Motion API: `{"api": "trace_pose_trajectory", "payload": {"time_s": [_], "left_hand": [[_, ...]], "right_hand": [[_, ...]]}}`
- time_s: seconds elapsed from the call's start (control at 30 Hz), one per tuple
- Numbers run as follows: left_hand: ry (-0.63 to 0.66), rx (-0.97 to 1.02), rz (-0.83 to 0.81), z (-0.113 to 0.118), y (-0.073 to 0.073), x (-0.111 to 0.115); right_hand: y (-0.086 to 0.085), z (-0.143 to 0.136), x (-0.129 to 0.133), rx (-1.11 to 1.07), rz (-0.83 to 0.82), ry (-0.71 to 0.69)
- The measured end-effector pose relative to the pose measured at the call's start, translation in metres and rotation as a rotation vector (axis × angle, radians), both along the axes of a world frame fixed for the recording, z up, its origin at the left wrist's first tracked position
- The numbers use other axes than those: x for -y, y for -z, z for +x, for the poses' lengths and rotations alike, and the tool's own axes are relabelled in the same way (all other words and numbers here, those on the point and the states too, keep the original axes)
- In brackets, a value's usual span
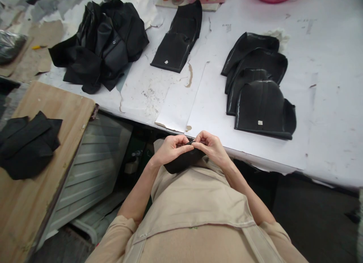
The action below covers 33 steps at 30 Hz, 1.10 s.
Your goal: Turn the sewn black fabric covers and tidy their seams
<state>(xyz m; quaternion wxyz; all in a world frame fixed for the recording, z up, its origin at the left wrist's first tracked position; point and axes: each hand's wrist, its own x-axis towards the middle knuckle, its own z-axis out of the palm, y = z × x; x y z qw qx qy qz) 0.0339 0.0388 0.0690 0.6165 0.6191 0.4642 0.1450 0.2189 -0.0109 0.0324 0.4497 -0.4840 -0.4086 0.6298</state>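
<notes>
Both my hands hold one small black leather piece (183, 161) close to my body, just below the edge of the white table (326, 104). My left hand (170, 147) pinches its upper edge from the left. My right hand (211, 145) pinches the same edge from the right, fingertips nearly touching the left ones. Most of the piece hangs below my fingers against my beige top.
A stack of shaped black pieces (259, 89) lies on the table ahead right. A flat black stack (177, 38) and a heap of black pieces (104, 41) lie farther back. A wooden board (42, 202) at my left carries more black pieces (27, 143).
</notes>
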Motion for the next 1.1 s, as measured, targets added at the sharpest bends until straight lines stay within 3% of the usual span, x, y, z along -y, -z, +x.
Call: {"api": "trace_pose_trajectory", "payload": {"time_s": [0.27,0.63,0.87,0.97,1.1], "left_hand": [[0.008,0.131,-0.101,-0.007,0.006,0.004],[0.064,0.130,-0.056,-0.010,0.004,0.001],[0.100,0.005,0.079,-0.008,-0.013,0.000],[0.055,0.009,0.094,-0.015,-0.020,-0.003],[-0.066,0.054,0.057,-0.030,-0.020,-0.006]], "right_hand": [[-0.002,0.003,0.003,0.031,0.070,-0.051],[-0.011,-0.002,-0.003,0.041,0.044,-0.065],[-0.012,-0.006,-0.006,0.119,0.115,-0.070],[-0.015,-0.004,-0.009,0.130,0.170,-0.101],[-0.014,0.008,-0.009,0.194,0.225,-0.141]]}}
